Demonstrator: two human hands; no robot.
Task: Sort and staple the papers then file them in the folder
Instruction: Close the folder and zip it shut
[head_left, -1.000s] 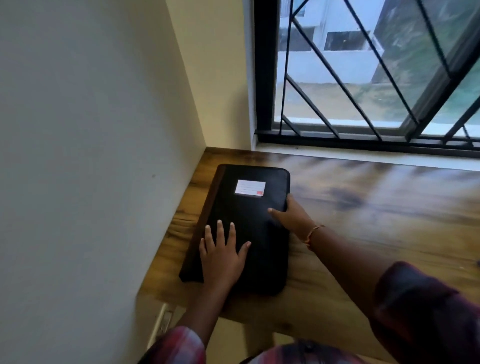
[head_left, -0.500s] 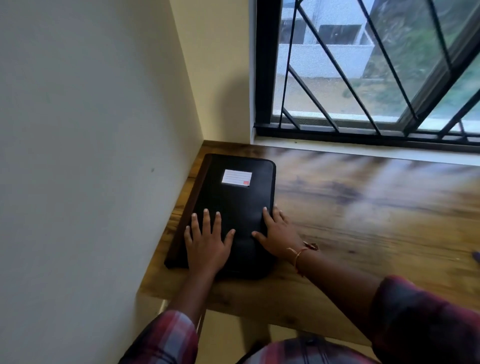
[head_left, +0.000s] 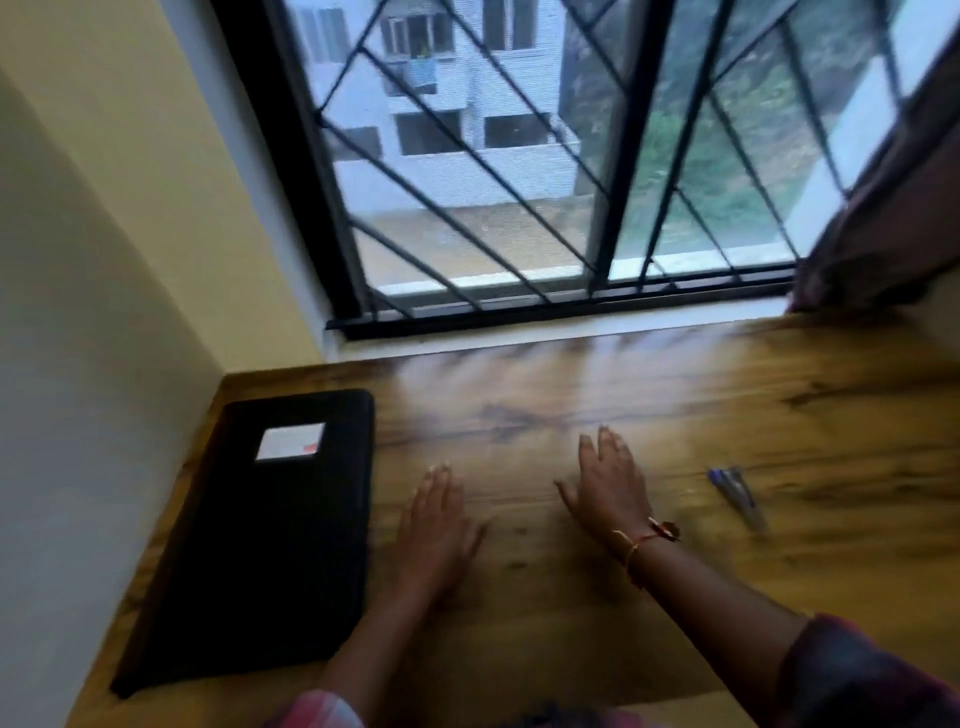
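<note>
Closed black folder (head_left: 270, 545) lies lengthwise toward the window (head_left: 519, 156); left hand (head_left: 436, 525) just right of it, right hand (head_left: 608, 483) farther right, both grips seemingly spread, empty.

Dim inside, lit by grey daylight from the window (head_left: 467, 182). Pale glare streaked over the table (head_left: 519, 384). Smeared by motion blur throughout; bowed at the edges.

Black rectangular folder (head_left: 270, 530) lies along the wooden desk's (head_left: 675, 405) left edge. Left hand (head_left: 436, 525) just right of it, right hand (head_left: 608, 483) mid-desk, blue pen (head_left: 737, 496) further right. Barred window (head_left: 519, 156) behind the far edge.
</note>
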